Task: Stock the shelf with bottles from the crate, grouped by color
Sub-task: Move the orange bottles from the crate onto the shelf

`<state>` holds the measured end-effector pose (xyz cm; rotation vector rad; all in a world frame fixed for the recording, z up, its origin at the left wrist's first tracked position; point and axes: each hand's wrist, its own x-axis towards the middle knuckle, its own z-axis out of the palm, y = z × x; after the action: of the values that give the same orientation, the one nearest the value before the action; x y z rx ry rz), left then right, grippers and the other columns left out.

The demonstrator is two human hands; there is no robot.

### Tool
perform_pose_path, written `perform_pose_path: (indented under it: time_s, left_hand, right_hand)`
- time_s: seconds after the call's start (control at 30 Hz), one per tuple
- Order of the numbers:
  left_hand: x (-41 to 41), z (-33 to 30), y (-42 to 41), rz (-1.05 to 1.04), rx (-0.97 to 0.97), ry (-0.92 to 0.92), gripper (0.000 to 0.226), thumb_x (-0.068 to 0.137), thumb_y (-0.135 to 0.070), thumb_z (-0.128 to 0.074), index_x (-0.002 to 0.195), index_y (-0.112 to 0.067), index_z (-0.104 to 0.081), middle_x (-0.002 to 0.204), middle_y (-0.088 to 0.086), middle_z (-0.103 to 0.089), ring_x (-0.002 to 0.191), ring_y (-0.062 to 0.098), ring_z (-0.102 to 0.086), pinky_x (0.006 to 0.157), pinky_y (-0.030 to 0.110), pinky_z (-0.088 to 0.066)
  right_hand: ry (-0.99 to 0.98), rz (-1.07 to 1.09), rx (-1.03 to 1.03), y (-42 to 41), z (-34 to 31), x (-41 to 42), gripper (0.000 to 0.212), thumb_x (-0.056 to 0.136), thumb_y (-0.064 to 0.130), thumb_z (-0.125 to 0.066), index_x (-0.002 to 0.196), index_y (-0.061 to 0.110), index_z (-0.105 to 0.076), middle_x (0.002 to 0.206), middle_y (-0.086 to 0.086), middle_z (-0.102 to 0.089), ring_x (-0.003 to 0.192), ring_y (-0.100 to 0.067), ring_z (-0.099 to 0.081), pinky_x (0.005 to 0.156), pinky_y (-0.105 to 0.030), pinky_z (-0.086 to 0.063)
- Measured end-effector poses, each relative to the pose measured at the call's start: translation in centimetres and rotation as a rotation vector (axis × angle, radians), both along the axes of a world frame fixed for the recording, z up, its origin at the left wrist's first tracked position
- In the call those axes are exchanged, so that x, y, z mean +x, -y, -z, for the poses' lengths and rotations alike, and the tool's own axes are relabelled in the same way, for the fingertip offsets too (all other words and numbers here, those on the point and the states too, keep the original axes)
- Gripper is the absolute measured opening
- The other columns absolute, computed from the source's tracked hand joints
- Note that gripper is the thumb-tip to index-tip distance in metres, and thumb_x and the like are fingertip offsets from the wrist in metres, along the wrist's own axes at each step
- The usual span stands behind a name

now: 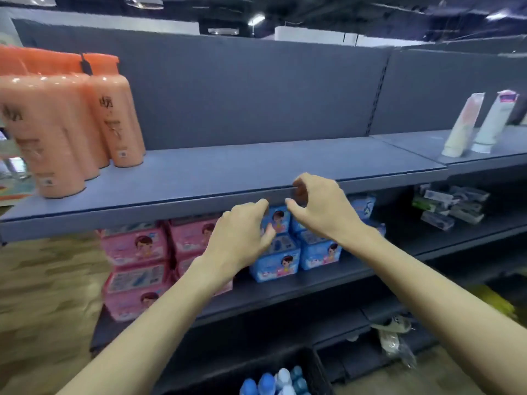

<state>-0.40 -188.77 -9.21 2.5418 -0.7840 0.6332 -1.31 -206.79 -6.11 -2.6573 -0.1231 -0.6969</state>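
Note:
Several orange bottles [65, 121] stand grouped at the left end of the top grey shelf [228, 166]. Both of my hands hover in front of the shelf's front edge, holding nothing. My left hand [242, 235] has loosely curled fingers, and my right hand [319, 206] has fingers bent downward with the thumb apart. Down at the bottom of the view, a dark crate [316, 369] holds several blue and pale blue bottles [273, 382], seen only by their tops.
Pink packs [137, 260] and blue packs [288, 260] fill the shelf below. White tubes [479, 124] stand on the neighbouring shelf at right, small boxes [450, 206] beneath them. A crumpled plastic bag [396, 340] lies on the bottom shelf. Wood-pattern floor lies at left.

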Motion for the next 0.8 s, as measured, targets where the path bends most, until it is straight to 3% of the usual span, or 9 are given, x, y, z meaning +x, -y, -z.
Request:
perform_pose_path:
  time_s: [0.3,0.53,0.7,0.8]
  left_hand:
    - [-4.0,17.0,-0.2,-0.081,0.115,-0.397,0.024,0.088,-0.031,-0.056,0.105,-0.015,-0.054,0.090,0.002,-0.064,0.087,0.029,-0.060,0.071,0.039,-0.049]
    - [-8.3,27.6,-3.0,-0.167,0.146,-0.673,0.018,0.082,-0.028,-0.054,0.095,-0.014,-0.052,0.083,0.003,-0.062,0.076,0.032,-0.059,0.065,0.038,-0.048]
    - [-11.6,33.0,-5.0,-0.196,0.175,-0.830,0.017,0.084,-0.026,-0.054,0.097,-0.014,-0.053,0.084,0.002,-0.062,0.077,0.030,-0.059,0.066,0.040,-0.050]
    - [-13.1,36.2,-6.4,-0.176,0.204,-0.925,0.019,0.085,-0.026,-0.054,0.099,-0.013,-0.053,0.089,0.005,-0.064,0.082,0.032,-0.060,0.071,0.042,-0.051]
  right_hand:
    - [-0.451,-0.035,0.051,-0.6,18.4,-3.5,0.038,0.090,0.038,-0.063,0.115,0.009,-0.059,0.104,-0.007,-0.067,0.099,-0.028,-0.063,0.086,-0.041,-0.052]
    - [-0.746,-0.038,0.091,-3.0,29.5,-6.3,0.048,0.090,0.035,-0.062,0.129,0.008,-0.057,0.116,-0.012,-0.068,0.107,-0.032,-0.063,0.089,-0.037,-0.051]
    - [-0.928,0.003,0.102,-3.9,35.6,-8.5,0.036,0.090,0.030,-0.058,0.115,0.005,-0.059,0.108,-0.016,-0.066,0.100,-0.037,-0.062,0.083,-0.041,-0.052]
    - [-1.058,-0.006,0.093,-4.7,39.4,-10.3,0.030,0.091,0.030,-0.057,0.108,0.005,-0.055,0.106,-0.014,-0.060,0.098,-0.035,-0.059,0.074,-0.036,-0.047]
